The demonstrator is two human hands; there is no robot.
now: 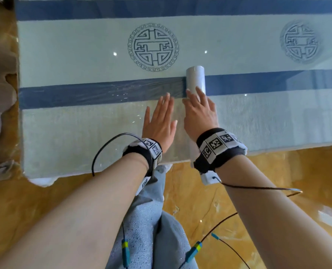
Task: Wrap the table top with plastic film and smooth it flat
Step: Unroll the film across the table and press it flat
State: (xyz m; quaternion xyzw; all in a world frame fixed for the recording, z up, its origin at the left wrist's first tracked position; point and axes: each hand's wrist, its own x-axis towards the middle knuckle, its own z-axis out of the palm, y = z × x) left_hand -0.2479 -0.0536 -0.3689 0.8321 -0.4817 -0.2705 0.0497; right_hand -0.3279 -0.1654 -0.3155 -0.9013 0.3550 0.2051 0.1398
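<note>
Right hand (199,113) is laid along the film roll (195,78), grip unclosed, fingers nearly straight. Left hand (159,121) is pressed flat on the laid film (122,90), left of the roll, near edge of the surface (258,55). Creases may be trapped if the roll is skewed.

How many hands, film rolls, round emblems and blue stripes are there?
Hands: 2 (left hand, right hand)
Film roll: 1
Round emblems: 2
Blue stripes: 2
Total: 7
</note>
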